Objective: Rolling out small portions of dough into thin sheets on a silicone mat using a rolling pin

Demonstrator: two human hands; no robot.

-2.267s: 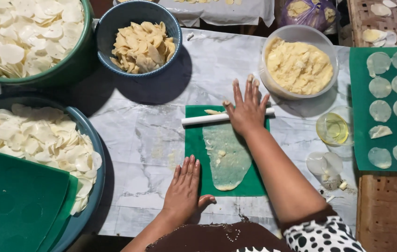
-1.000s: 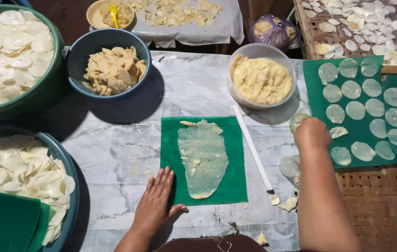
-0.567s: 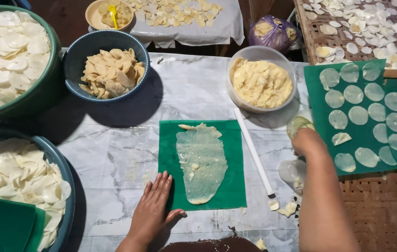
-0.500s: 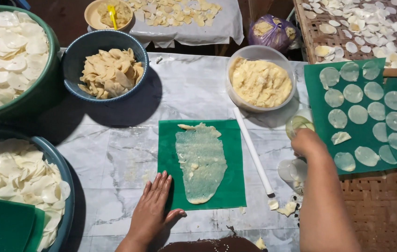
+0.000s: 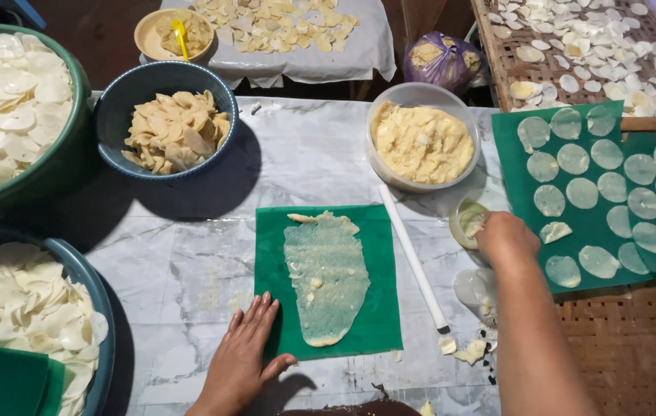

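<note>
A thin sheet of rolled dough (image 5: 326, 277) lies on a green mat (image 5: 378, 316) in the middle of the table. My left hand (image 5: 243, 356) presses flat on the table, fingers on the mat's lower left corner. My right hand (image 5: 504, 237) reaches into a small clear cup (image 5: 465, 222) of oily liquid at the right; whether its fingers grip anything is hidden. A white rolling pin (image 5: 414, 266) lies beside the mat's right edge, untouched.
A clear bowl of yellow dough (image 5: 421, 142) sits behind the mat, with a blue bowl of chips (image 5: 167, 123) at the left. Large basins of white discs (image 5: 12, 92) (image 5: 20, 308) fill the left side. A green sheet with round dough discs (image 5: 586, 192) lies at the right.
My right hand left the rolling pin, which now lies beside the mat, and moved right to the small cup. My left hand stays on the mat's corner.
</note>
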